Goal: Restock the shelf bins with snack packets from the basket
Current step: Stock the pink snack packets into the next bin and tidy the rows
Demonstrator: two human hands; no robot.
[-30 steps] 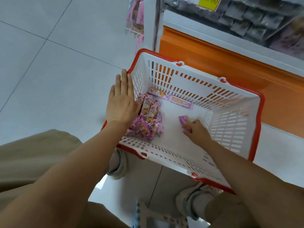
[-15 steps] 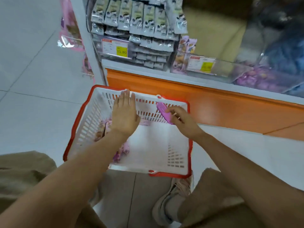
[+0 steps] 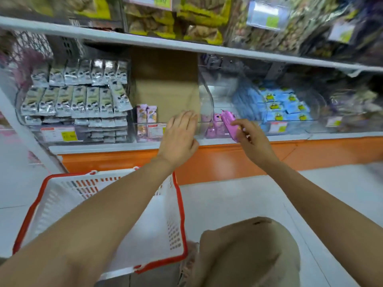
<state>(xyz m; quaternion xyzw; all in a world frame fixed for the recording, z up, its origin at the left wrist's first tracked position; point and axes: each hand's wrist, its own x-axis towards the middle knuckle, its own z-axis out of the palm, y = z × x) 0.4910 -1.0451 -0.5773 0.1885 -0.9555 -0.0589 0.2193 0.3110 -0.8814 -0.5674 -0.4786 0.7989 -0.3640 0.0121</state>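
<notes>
My right hand (image 3: 251,140) grips a pink snack packet (image 3: 229,124) and holds it at the front of a clear shelf bin (image 3: 206,104) that has a few pink packets (image 3: 214,127) low inside. My left hand (image 3: 180,136) is raised with fingers spread, empty, against the same bin's left front edge. The white basket with a red rim (image 3: 180,206) stands on the floor below my left forearm, which hides most of its inside.
Silver packets (image 3: 76,96) fill the bin on the left, and blue packets (image 3: 284,106) the bin on the right. A cardboard box (image 3: 165,83) stands behind the middle bin. An orange base panel (image 3: 217,160) runs under the shelf. My knee (image 3: 248,251) is at the bottom right.
Both hands have left the basket and risen to the shelf. The right hand carried the pink packet up to the bin. The view has tilted from the basket to the shelf.
</notes>
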